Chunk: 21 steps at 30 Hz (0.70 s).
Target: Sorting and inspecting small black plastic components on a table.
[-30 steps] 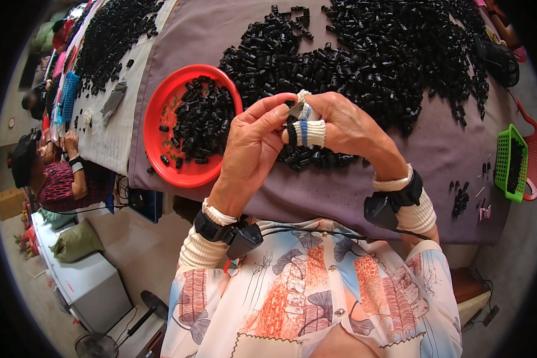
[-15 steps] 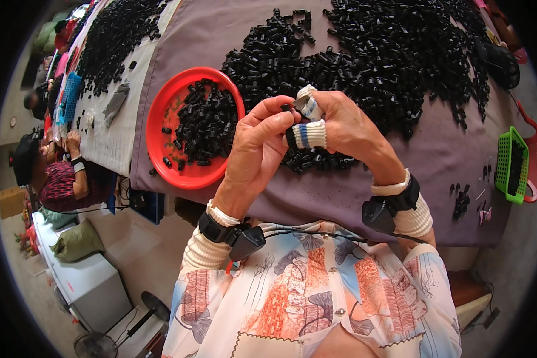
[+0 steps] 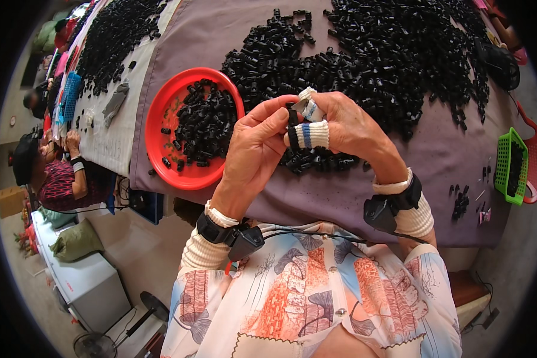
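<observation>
My left hand [image 3: 258, 140] is closed in a pinch, its thumb and fingertips on a small black plastic part [image 3: 292, 113]. Against it sits my right hand [image 3: 352, 126], fingers curled and closed, with white cloth sleeves on its thumb and a finger. Both hands meet at this part, so its far side and the exact right-hand grip are partly hidden. Beyond and under them spreads a large heap of black plastic parts [image 3: 364, 77]. Left of my left hand, a round red basin [image 3: 155, 143] holds many more of the same parts.
A mauve cloth [image 3: 316, 197] covers the table. At the right edge are a green basket [image 3: 507, 167] and a few loose parts [image 3: 460, 203]. On the left, a co-worker [image 3: 59, 179] sits by a pale-covered table with another black heap [image 3: 110, 53].
My right hand has shifted very slightly right, and the fingers of both hands have moved a little around the small black part. The basin and heap look the same.
</observation>
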Each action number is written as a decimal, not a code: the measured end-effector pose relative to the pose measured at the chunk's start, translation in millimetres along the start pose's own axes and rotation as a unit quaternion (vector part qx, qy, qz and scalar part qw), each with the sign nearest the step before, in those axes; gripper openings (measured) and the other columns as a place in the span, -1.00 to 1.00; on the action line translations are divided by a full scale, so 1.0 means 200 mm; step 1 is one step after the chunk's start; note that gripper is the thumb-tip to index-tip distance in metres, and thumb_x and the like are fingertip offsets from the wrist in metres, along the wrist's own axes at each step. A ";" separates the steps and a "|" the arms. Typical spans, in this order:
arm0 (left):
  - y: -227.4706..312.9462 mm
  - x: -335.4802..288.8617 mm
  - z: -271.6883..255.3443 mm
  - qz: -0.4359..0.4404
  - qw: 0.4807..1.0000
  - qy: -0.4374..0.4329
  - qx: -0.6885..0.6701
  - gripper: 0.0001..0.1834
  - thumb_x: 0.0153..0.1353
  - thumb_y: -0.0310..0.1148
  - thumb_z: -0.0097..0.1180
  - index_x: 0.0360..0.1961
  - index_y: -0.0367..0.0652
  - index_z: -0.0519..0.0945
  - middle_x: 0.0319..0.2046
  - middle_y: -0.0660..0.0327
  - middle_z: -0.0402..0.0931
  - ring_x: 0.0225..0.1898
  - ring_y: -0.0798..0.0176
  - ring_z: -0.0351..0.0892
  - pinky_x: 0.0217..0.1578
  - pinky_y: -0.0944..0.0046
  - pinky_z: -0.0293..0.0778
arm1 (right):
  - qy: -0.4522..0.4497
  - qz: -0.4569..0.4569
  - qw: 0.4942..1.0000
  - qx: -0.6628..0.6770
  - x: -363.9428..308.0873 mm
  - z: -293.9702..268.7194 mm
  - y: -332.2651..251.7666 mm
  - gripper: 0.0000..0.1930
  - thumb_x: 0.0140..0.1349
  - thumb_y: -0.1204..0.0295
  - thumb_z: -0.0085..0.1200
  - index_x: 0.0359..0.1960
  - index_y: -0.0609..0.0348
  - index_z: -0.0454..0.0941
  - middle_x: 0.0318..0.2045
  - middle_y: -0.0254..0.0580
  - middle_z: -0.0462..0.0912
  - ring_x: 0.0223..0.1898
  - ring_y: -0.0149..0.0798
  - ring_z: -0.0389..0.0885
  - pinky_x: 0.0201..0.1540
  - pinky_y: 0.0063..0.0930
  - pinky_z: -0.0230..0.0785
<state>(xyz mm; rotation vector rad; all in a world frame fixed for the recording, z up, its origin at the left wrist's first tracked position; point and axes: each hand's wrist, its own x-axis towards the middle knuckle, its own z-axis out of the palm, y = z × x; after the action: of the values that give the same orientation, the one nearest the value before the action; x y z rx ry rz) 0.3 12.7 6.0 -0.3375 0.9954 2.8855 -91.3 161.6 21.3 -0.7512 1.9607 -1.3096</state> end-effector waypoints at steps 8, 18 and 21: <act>0.00 0.00 -0.01 0.012 1.000 -0.002 0.023 -0.74 0.25 -0.49 -0.05 -0.06 -0.35 0.46 -0.21 0.12 0.53 -0.22 0.35 0.54 -0.21 0.33 0.52 | -0.010 -0.012 0.999 -0.028 0.01 0.00 -0.01 -0.58 -0.17 0.15 0.20 -0.58 0.32 0.40 -0.68 -0.13 0.44 -0.63 -0.24 0.42 -0.55 -0.37 0.26; -0.01 0.01 -0.01 0.022 1.000 -0.001 -0.001 -0.72 0.25 -0.46 -0.03 -0.04 -0.34 0.45 -0.24 0.14 0.54 -0.22 0.35 0.54 -0.17 0.33 0.50 | 0.009 -0.025 0.999 0.047 -0.01 0.01 -0.03 -0.67 -0.12 0.26 0.20 -0.56 0.29 0.40 -0.69 -0.25 0.41 -0.66 -0.39 0.37 -0.61 -0.47 0.22; -0.02 0.01 0.00 0.019 0.999 -0.001 -0.027 -0.72 0.25 -0.46 -0.04 -0.03 -0.33 0.44 -0.24 0.15 0.54 -0.22 0.35 0.54 -0.15 0.33 0.48 | 0.022 -0.014 0.997 0.079 -0.01 0.01 -0.02 -0.71 -0.11 0.30 0.20 -0.55 0.26 0.41 -0.69 -0.34 0.40 -0.67 -0.47 0.34 -0.65 -0.53 0.19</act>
<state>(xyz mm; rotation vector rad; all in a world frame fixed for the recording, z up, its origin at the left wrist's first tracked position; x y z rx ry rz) -1.5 15.6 4.3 -0.3221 0.9338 2.9513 -88.9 160.7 24.8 -0.6799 1.8608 -1.4891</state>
